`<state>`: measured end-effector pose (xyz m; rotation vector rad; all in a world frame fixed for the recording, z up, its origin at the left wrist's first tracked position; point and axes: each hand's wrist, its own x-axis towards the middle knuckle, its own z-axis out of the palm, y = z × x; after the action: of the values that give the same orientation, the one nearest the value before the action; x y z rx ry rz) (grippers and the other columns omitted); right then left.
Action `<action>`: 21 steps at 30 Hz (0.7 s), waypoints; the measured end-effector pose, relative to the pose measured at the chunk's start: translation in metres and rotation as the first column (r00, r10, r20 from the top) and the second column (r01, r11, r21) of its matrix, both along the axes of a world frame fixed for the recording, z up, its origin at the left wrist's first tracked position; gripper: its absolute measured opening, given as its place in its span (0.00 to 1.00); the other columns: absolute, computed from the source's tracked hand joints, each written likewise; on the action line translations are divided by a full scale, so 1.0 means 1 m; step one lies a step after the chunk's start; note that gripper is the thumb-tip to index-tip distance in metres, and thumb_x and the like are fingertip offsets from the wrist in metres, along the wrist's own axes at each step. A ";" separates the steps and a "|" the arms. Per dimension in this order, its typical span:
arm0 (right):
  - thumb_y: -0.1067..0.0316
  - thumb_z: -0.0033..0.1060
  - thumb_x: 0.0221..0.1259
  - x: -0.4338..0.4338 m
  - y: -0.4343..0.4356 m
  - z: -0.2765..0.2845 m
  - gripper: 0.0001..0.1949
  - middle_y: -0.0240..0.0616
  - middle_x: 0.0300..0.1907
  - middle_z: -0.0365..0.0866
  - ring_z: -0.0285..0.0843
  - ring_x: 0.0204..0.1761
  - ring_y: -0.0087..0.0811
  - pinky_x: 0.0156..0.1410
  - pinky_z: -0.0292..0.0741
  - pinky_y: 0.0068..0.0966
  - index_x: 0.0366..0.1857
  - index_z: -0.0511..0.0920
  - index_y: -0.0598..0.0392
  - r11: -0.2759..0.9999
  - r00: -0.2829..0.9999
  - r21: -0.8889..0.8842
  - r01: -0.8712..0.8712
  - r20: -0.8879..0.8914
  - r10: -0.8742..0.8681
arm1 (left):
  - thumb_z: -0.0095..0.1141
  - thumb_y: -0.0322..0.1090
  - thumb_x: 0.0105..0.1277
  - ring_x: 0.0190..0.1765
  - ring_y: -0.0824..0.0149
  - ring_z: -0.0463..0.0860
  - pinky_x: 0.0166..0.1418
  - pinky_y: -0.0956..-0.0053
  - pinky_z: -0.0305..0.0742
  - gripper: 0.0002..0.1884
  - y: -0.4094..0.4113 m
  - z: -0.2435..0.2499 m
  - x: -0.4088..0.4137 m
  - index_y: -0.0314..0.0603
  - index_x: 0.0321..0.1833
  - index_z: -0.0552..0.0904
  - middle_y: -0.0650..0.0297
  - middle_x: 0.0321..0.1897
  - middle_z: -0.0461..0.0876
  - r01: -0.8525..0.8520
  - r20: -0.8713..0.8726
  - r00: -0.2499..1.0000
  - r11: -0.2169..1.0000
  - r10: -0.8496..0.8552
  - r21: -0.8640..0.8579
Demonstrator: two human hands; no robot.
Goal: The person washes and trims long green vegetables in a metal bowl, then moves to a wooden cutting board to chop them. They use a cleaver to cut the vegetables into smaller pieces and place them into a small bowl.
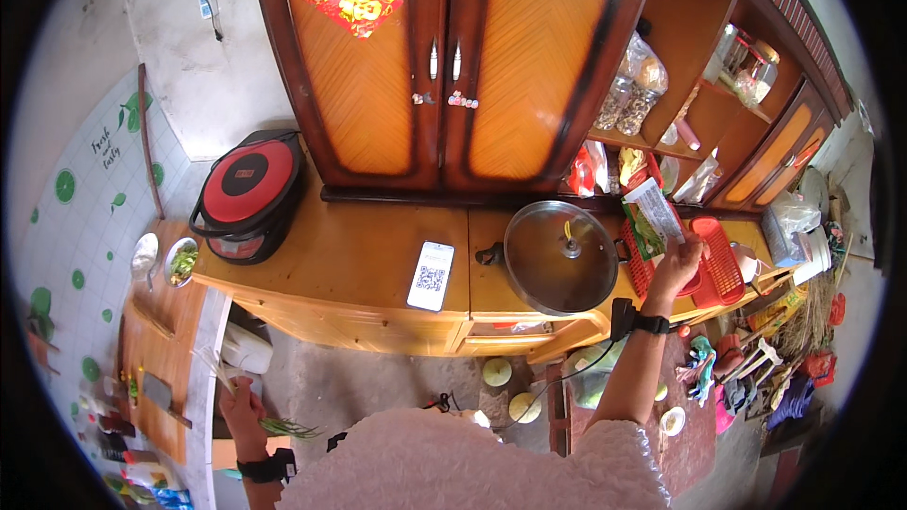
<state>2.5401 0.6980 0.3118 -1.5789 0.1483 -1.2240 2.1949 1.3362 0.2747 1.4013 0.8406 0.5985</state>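
My left hand (243, 411) is closed around a bunch of scallions (287, 428), with the white root ends pointing up and the green tops hanging to the right. My right hand (679, 265) reaches over the wooden cabinet top and holds a green and white printed packet (653, 221) above a red plastic basket (633, 265). Left of that basket sits a pan with a glass lid (561, 257). A phone (431, 276) showing a printed code lies on the cabinet top. At the far left, a cleaver (157, 391) rests on a wooden board (170, 340).
A red and black electric cooker (244, 191) stands at the cabinet's left end. Two bowls, one with chopped greens (182, 262), sit by the board. Another red basket (719, 262) is at the right. Bottles crowd the lower left. Round pale green gourds (497, 372) lie on the floor.
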 end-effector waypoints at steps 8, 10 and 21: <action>0.74 0.52 0.63 0.080 -0.006 -0.014 0.05 0.51 0.33 0.82 0.81 0.37 0.48 0.45 0.75 0.40 0.41 0.72 0.56 0.969 0.928 -0.212 0.124 -0.321 -0.189 | 0.55 0.39 0.74 0.14 0.81 0.59 0.17 0.81 0.54 0.09 -0.022 0.002 0.021 0.45 0.37 0.75 0.75 0.15 0.63 -0.013 -0.022 1.000 1.000 0.013 -0.004; 0.74 0.50 0.63 0.081 0.007 0.006 0.07 0.57 0.37 0.83 0.81 0.43 0.61 0.47 0.75 0.49 0.44 0.74 0.53 0.937 0.908 -0.306 0.170 -0.320 -0.270 | 0.54 0.37 0.75 0.14 0.80 0.59 0.17 0.81 0.53 0.09 -0.035 0.009 0.029 0.45 0.35 0.73 0.75 0.14 0.62 -0.017 -0.024 1.000 1.000 0.016 -0.023; 0.81 0.50 0.61 0.071 0.036 0.094 0.13 0.45 0.34 0.83 0.80 0.36 0.32 0.46 0.76 0.28 0.48 0.79 0.61 0.954 0.999 -0.297 0.024 -0.036 -0.036 | 0.53 0.37 0.75 0.12 0.80 0.59 0.14 0.79 0.52 0.08 -0.022 -0.019 0.020 0.45 0.36 0.74 0.74 0.12 0.62 -0.039 -0.012 0.999 0.999 0.039 0.016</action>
<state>2.6109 0.7341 0.4058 -1.8683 0.0141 -1.2824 2.2153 1.3146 0.2559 1.4066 0.8767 0.6279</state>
